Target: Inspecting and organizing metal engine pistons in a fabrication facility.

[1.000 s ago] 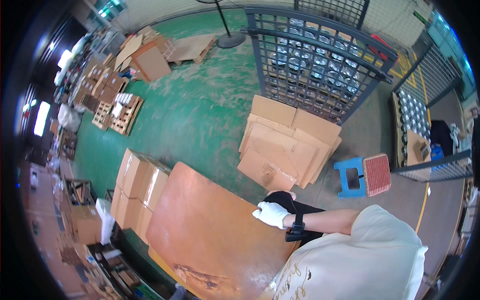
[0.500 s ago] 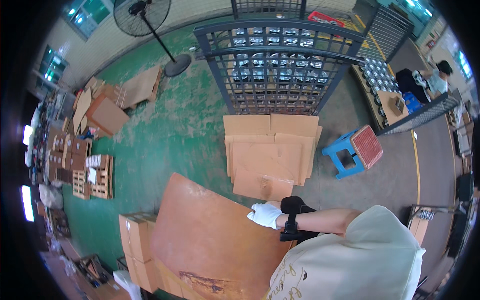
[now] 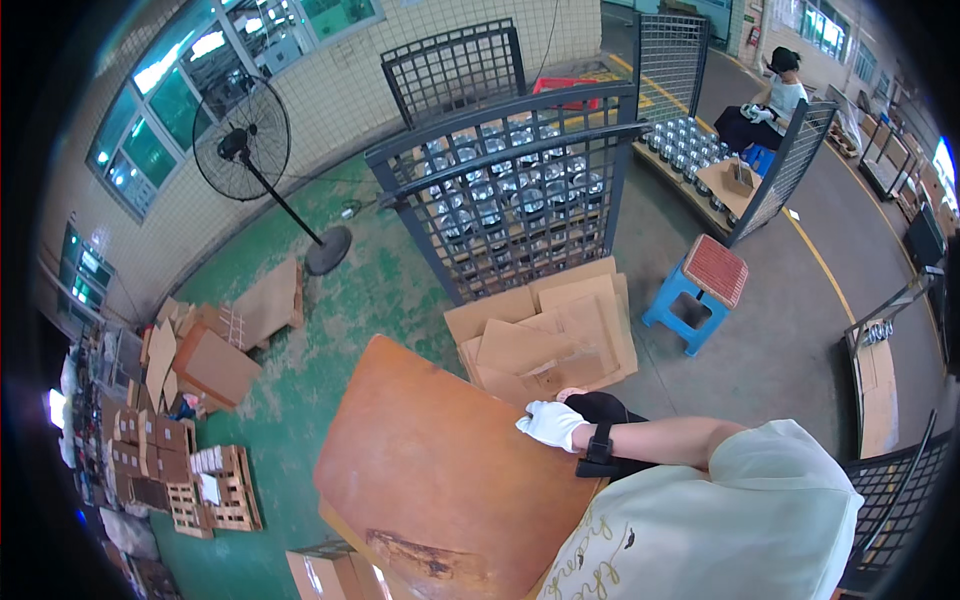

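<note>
My right hand [image 3: 552, 424], in a white glove, rests at the right edge of a worn brown tabletop [image 3: 440, 440]. Its fingers are curled inward, and I cannot make out whether anything is in them. A black band with a small device [image 3: 598, 452] circles that wrist. Dark cloth [image 3: 602, 408] shows just beyond the forearm. The tabletop has rounded corners and a dark, scraped patch [image 3: 425, 555] near its lower edge. My left hand is out of the picture.
Flattened cardboard [image 3: 550, 345] leans against a grey mesh cage [image 3: 510, 190] holding shiny metal parts. A blue stool [image 3: 690, 310] with a red seat stands to its right. Farther off, a seated person [image 3: 775, 110] handles something. A fan [image 3: 330, 250] and cartons [image 3: 150, 440] are at left.
The view has tilted up and turned, bringing more wall and windows in. My right hand stays by the tabletop's edge, its fingers still curled.
</note>
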